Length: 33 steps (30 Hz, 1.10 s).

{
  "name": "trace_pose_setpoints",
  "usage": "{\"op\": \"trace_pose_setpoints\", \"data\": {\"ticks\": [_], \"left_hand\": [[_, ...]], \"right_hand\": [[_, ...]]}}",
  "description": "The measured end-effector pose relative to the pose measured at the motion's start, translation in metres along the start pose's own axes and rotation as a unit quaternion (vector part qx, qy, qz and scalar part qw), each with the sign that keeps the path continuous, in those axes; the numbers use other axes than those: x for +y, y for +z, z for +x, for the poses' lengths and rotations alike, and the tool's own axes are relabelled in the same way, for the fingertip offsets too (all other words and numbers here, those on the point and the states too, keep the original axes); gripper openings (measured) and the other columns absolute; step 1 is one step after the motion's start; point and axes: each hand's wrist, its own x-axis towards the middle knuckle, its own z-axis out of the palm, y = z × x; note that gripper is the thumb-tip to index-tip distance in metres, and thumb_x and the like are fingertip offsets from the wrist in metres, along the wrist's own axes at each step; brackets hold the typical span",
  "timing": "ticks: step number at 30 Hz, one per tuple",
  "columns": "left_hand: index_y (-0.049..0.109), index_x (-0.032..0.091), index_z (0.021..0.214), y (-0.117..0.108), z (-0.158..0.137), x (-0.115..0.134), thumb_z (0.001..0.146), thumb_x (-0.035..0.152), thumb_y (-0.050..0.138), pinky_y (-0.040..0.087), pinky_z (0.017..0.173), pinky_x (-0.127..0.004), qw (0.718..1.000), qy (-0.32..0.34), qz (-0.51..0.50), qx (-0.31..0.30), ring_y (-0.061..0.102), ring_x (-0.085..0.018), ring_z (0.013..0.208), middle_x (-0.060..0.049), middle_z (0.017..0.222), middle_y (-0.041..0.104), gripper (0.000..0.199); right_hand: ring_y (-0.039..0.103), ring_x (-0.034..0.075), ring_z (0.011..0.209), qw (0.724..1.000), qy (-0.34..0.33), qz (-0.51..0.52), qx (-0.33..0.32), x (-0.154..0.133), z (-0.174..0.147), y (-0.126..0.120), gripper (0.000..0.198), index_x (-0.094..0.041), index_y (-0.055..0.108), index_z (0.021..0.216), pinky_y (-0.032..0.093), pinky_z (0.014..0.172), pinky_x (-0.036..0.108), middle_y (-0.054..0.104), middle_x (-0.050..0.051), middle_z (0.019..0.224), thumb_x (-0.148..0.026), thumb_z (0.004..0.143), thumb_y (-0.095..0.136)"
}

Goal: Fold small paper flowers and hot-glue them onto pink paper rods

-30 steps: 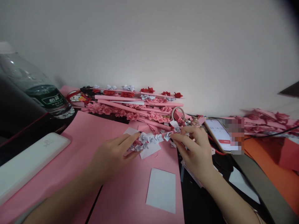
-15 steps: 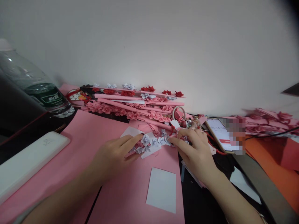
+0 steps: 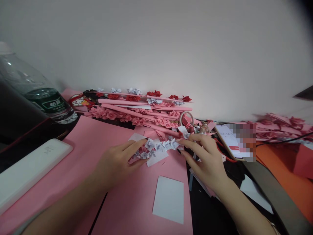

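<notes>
Over the pink paper sheets (image 3: 137, 192), a row of small white paper flowers (image 3: 166, 144) with some pink ones stretches between my hands. My left hand (image 3: 124, 156) grips its left end, thumb below and fingers above. At the other end, my right hand (image 3: 204, 156) has its thumb and fingertips on the last white flower. White paper pieces (image 3: 156, 159) lie beneath the flowers. Nearer to me, a white paper rectangle (image 3: 168, 199) rests flat on the pink sheet.
Pink paper tubes (image 3: 122, 102) and stems with red, white and pink flowers lie along the wall. A tape roll (image 3: 186, 119), a phone (image 3: 230, 142) and orange paper (image 3: 278, 173) are to the right. A water bottle (image 3: 39, 88) and white oblong case (image 3: 36, 173) stand left.
The flower row has turned slightly, its right end rising a little. My right fingers have shifted, so the thumb now shows below the end flower. My left hand keeps its grip.
</notes>
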Motion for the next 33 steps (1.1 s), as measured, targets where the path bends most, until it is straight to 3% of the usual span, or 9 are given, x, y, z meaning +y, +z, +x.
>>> {"op": "trace_pose_setpoints", "data": {"ticks": [15,27,30,33], "left_hand": [[0.047,0.025,0.119,0.000,-0.001,-0.001,0.084,0.028,0.057,0.049,0.054,-0.024,0.999,0.031,-0.017,0.001,0.063,-0.013,0.061,-0.003,0.089,0.069,0.036],[0.051,0.024,0.117,0.003,0.000,-0.001,0.086,0.031,0.054,0.049,0.055,-0.025,1.000,0.010,-0.022,-0.019,0.065,-0.015,0.066,-0.004,0.094,0.070,0.032],[0.053,0.024,0.115,0.003,0.000,-0.002,0.084,0.033,0.055,0.050,0.058,-0.025,0.999,-0.031,-0.019,-0.032,0.066,-0.016,0.069,-0.004,0.099,0.069,0.032],[0.052,0.025,0.119,0.001,0.000,-0.004,0.084,0.033,0.055,0.052,0.062,-0.027,0.997,-0.072,-0.005,-0.041,0.066,-0.017,0.073,-0.003,0.105,0.068,0.036]], "right_hand": [[0.053,0.020,0.082,1.000,0.010,0.009,-0.020,0.002,-0.003,0.004,0.019,-0.022,0.064,0.097,0.041,0.070,0.036,0.056,0.006,0.088,-0.013,0.083,0.056],[0.052,0.020,0.082,1.000,0.004,-0.006,-0.027,0.002,-0.002,0.004,0.019,-0.021,0.064,0.098,0.041,0.067,0.035,0.056,0.007,0.089,-0.013,0.083,0.055],[0.054,0.021,0.087,1.000,0.013,0.011,-0.001,0.002,-0.001,-0.004,0.023,-0.020,0.063,0.103,0.044,0.073,0.037,0.056,0.008,0.092,-0.012,0.082,0.056],[0.055,0.021,0.088,0.996,0.051,-0.008,0.073,0.007,0.000,-0.018,0.027,-0.021,0.062,0.105,0.045,0.077,0.037,0.057,0.008,0.093,-0.011,0.080,0.057]]}}
